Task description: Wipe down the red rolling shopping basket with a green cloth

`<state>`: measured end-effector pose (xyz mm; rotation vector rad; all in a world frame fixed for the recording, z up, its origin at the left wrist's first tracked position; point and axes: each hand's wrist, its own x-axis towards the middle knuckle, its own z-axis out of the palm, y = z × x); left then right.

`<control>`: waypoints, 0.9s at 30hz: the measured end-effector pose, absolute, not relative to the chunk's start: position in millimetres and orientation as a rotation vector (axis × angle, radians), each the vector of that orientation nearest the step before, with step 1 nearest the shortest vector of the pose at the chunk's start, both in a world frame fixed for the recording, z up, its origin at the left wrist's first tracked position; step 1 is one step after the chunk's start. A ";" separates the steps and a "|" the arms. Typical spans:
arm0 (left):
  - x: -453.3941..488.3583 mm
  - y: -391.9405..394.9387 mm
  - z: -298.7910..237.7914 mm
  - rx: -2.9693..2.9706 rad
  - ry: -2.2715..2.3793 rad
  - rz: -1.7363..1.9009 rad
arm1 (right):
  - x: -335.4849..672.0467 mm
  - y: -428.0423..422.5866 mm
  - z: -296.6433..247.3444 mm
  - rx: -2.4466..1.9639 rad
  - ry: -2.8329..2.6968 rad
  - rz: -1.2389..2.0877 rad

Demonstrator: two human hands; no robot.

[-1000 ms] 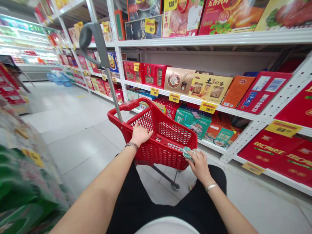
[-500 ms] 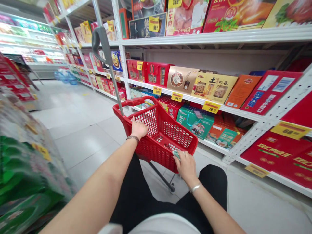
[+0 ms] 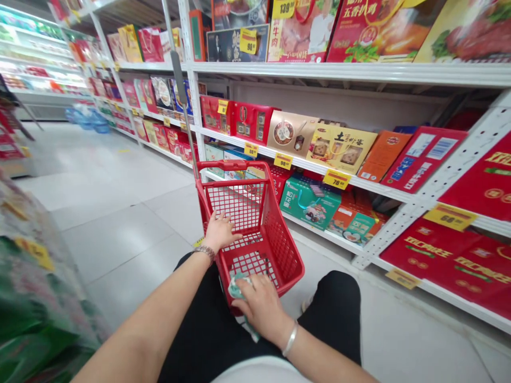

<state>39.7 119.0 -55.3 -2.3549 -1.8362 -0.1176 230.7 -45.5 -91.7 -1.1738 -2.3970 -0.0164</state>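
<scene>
A red plastic shopping basket (image 3: 279,250) on wheels stands on the floor in front of me, its grey pull handle (image 3: 180,90) rising up at the back. My left hand (image 3: 219,232) grips the basket's left rim with its fingers curled over the edge. My right hand (image 3: 259,306) presses a pale green cloth (image 3: 236,290) against the near rim, fingers closed on it. The basket looks empty inside. My black trouser legs show below both arms.
White store shelves (image 3: 339,72) run along the right, packed with red, gold and green gift boxes (image 3: 311,199) and yellow price tags (image 3: 337,180). Blurred green packaging (image 3: 32,319) fills the left foreground. The grey tiled aisle floor (image 3: 112,213) stretches toward far shelves.
The basket has swung round so its short end faces me. My right hand with the cloth has slid left along the rim to the near edge. My left hand stays on the left rim.
</scene>
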 end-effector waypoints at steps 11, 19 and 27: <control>31.6 146.6 -53.8 -2.382 -1.804 -0.268 | 344.6 0.7 -115.6 -1.137 -2.306 -0.165; 107.0 57.6 -88.8 -2.450 -1.655 -0.469 | 367.2 18.9 -123.4 -1.158 -2.251 -0.222; 124.4 30.9 -93.8 -2.488 -1.609 -0.553 | 366.4 16.8 -124.9 -1.218 -2.222 -0.166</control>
